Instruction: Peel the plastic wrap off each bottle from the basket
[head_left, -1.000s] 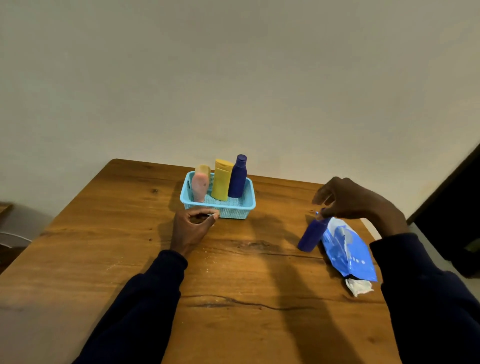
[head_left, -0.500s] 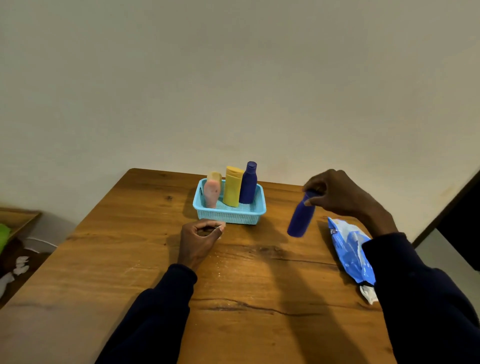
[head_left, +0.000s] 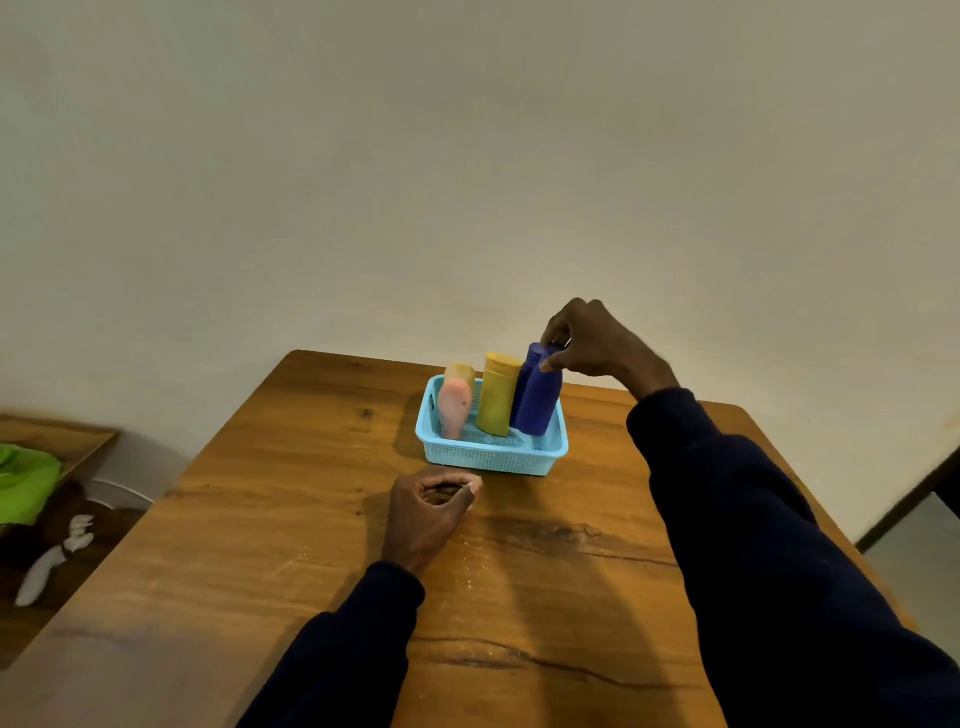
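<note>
Right hand (head_left: 597, 343) pinches the blue bottle (head_left: 543, 402) in the basket (head_left: 488, 460), yellow bottle (head_left: 498, 397) and pink bottle (head_left: 454, 410) left of its fingers; left hand (head_left: 426, 512) clenched.

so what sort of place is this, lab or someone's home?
Probably a home room, not a lab: wooden table against a plain wall, a blue basket of toiletry bottles (right hand grips the purple bottle), green cloth on a low shelf at left.
</note>
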